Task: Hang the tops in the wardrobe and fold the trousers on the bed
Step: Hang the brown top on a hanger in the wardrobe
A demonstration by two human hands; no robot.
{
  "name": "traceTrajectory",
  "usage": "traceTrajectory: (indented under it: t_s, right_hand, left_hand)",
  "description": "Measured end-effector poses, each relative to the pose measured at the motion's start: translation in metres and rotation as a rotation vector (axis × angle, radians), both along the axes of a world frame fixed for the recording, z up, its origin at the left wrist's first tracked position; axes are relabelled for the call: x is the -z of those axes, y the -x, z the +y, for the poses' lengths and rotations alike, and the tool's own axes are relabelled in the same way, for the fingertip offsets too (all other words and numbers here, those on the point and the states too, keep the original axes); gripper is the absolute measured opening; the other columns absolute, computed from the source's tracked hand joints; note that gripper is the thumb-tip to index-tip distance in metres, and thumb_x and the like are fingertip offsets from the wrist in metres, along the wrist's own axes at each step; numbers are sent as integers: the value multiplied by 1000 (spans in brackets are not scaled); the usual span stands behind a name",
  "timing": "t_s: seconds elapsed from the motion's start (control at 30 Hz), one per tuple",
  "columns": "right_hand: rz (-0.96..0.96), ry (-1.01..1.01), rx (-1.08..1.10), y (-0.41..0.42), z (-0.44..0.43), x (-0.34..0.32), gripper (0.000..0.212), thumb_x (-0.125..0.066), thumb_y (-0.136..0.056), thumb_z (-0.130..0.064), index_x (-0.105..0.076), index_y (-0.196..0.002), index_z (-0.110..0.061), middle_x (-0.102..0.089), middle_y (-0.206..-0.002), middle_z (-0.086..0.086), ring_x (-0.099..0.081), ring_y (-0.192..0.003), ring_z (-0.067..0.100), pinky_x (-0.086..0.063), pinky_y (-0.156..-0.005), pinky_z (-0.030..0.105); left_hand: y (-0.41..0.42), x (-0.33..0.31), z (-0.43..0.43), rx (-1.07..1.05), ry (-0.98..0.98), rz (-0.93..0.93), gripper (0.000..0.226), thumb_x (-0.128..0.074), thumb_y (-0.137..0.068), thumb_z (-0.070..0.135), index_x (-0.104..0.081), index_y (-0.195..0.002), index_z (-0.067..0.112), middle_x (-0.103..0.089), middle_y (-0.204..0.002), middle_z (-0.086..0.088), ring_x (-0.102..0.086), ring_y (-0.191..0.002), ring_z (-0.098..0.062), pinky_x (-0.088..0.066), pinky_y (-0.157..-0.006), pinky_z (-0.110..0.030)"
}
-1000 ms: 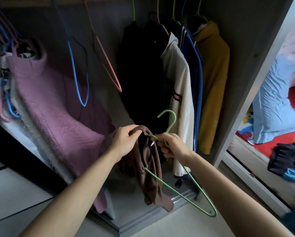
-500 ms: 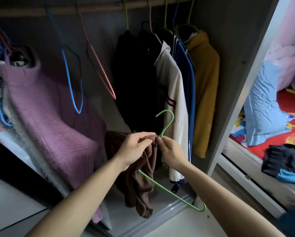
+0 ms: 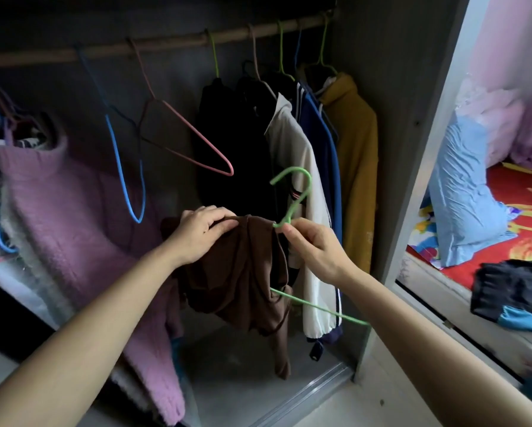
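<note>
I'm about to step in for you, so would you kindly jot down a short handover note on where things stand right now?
Left hand: grip on the brown top, at its upper edge.
Right hand: pinching the green hanger just under its hook; the top is partly on the hanger.
Rail: several tops already hung; an empty blue hanger and pink hanger are free.
Left: seat the brown top, hook it on the rail, then fold the dark garments on the bed.
</note>
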State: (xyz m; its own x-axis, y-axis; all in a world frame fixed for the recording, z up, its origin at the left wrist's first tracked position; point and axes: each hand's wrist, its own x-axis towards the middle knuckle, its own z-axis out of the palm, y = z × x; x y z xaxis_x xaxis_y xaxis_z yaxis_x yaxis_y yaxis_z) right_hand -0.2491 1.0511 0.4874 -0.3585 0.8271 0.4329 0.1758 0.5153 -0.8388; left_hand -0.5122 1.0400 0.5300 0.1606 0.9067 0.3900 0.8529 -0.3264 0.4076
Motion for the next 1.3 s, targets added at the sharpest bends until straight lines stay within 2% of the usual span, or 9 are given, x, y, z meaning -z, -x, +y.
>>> traceTrajectory:
  t_s: [0.2, 0.4, 0.47, 0.6, 0.67, 0.77, 0.9, 1.07, 1.3]
  right_hand:
    - [-146, -148, 122, -25, 10, 8, 30, -44, -106, -36, -55, -83, -52, -51, -56, -16, -49, -52, 5, -32, -54, 14]
    - [-216, -200, 115, -9, 10, 14, 26, -45, -105, -34, -68, -99, -25, -62, -73, -14, -60, -73, 5, -44, -67, 22]
    - [-210, -273, 154, -13, 9, 16, 22, -50, -105, -29, -69, -107, -19, -58, -82, -17, -57, -80, 1, -43, -73, 21]
    - [-250, -659, 564, -27, 1, 32, 18, -61, -98, -29, -69, -108, -16, -55, -96, 1, -54, -89, 18, -41, -76, 33]
    - [-247, -750, 523, -30, -5, 40, 15, -62, -97, -29, -69, -101, -16, -55, -90, 1, -54, -80, 20, -42, -68, 35]
    - [-366, -534, 241, -27, -15, 48, 21, -59, -99, -34, -67, -109, -18, -58, -91, -3, -59, -81, 15, -50, -65, 36]
    - [-584, -267, 121, -17, -11, 53, 58, -60, -95, -45, -45, -144, -17, -57, -120, -2, -56, -105, 15, -51, -84, 33]
    - [-508, -412, 65, -6, -16, 46, 23, -66, -91, -31, -58, -85, -11, -53, -83, -2, -47, -76, 13, -37, -65, 17]
    - [-694, -192, -108, -21, -19, 65, 31, -67, -83, -49, -47, -87, -25, -55, -69, -8, -51, -63, 19, -35, -58, 29]
  left_hand:
    - [-4, -1, -5, 75, 138, -337, 19, -53, -101, 24, -72, -104, 26, -73, -103, 7, -65, -103, -5, -46, -96, -24]
    - [-64, -9, -5, 122, 208, -471, 33, -42, -102, 34, -72, -96, 20, -71, -95, 2, -64, -101, -14, -44, -102, -43]
    - [-68, -4, -3, 50, 142, -320, 40, -43, -94, 54, -71, -91, 27, -68, -90, 7, -62, -100, -9, -40, -104, -47]
    - [-68, 9, 4, -90, 55, -214, 48, -47, -89, 66, -69, -93, 24, -65, -90, 11, -61, -100, -13, -42, -100, -48]
    - [-70, 10, 8, -117, 60, -290, 41, -48, -93, 61, -69, -93, 25, -69, -90, 9, -63, -96, -11, -47, -95, -44]
    - [-76, 9, 13, -118, 42, -306, 43, -47, -91, 62, -65, -84, 25, -68, -77, 6, -64, -82, -11, -51, -84, -43]
    - [-91, 5, 14, -109, -5, -272, 46, -47, -87, 64, -62, -75, 22, -63, -68, 4, -62, -71, -13, -52, -74, -40]
    - [-96, -1, 19, -121, -62, -227, 44, -51, -88, 59, -57, -70, 19, -58, -62, 7, -58, -66, -10, -49, -68, -36]
    - [-80, -7, 26, -254, -95, -347, 40, -52, -79, 58, -55, -63, 21, -52, -51, 8, -53, -55, -12, -44, -62, -34]
